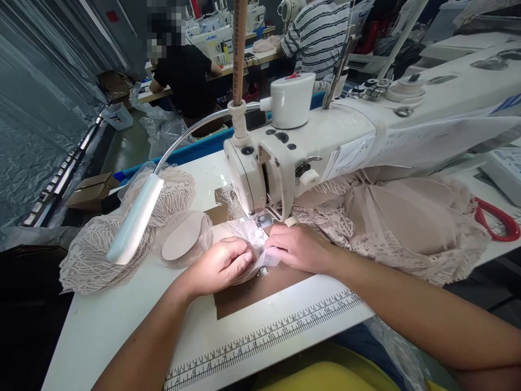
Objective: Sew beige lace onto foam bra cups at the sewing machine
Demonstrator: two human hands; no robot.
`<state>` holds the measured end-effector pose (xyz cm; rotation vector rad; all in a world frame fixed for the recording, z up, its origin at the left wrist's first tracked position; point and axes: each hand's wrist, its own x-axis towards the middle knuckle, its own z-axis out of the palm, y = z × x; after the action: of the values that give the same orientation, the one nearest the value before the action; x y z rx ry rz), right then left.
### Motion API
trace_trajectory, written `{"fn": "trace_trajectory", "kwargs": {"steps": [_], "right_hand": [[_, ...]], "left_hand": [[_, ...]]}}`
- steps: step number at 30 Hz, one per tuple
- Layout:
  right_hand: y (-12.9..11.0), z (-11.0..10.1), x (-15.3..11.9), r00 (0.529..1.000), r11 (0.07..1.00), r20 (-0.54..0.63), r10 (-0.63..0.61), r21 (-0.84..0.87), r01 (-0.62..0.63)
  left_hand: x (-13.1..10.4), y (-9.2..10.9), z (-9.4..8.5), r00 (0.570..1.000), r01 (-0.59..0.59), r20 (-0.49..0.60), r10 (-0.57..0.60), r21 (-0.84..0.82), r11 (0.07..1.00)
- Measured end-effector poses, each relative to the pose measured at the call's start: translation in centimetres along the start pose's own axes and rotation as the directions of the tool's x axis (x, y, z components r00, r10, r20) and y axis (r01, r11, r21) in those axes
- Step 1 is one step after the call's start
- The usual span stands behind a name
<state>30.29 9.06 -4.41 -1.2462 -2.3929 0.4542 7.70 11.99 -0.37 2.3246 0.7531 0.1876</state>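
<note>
A pale pink lace bra cup (243, 231) lies under the needle end of the white sewing machine (248, 176). My left hand (223, 264) grips its near left side, thumb pressed against the fingers. From the right, my right hand (297, 247) has its fingers curled on the sheer edge of the same cup, close to the presser foot. Part of the cup is hidden under both hands. Just left of my left hand rests a smooth padded cup (182, 237) with a mesh border. Brown tape (244, 296) covers the machine bed below the hands.
Stacked lace cups (95, 252) sit at the left under a bendable lamp (136, 222). More sewn lace pieces (407, 217) are heaped right of the needle, with red-handled scissors (497, 220) beyond. A printed ruler (260, 342) runs along the front edge. Two people work at machines behind.
</note>
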Motion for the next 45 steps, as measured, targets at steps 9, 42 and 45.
{"fn": "trace_trajectory", "kwargs": {"steps": [9, 42, 45], "right_hand": [[-0.4, -0.5, -0.8, 0.998, 0.985, 0.058, -0.030, -0.166, 0.040], [-1.0, 0.2, 0.1, 0.998, 0.951, 0.030, 0.055, -0.305, -0.044], [-1.0, 0.4, 0.1, 0.998, 0.949, 0.014, 0.066, -0.310, -0.058]], "left_hand": [[0.4, 0.3, 1.6, 0.995, -0.071, -0.042, 0.086, 0.285, 0.956], [1.5, -1.8, 2.0, 0.993, 0.013, -0.096, 0.064, 0.642, 0.767], [1.7, -2.1, 1.9, 0.992, 0.056, -0.124, 0.036, 0.659, 0.750]]}}
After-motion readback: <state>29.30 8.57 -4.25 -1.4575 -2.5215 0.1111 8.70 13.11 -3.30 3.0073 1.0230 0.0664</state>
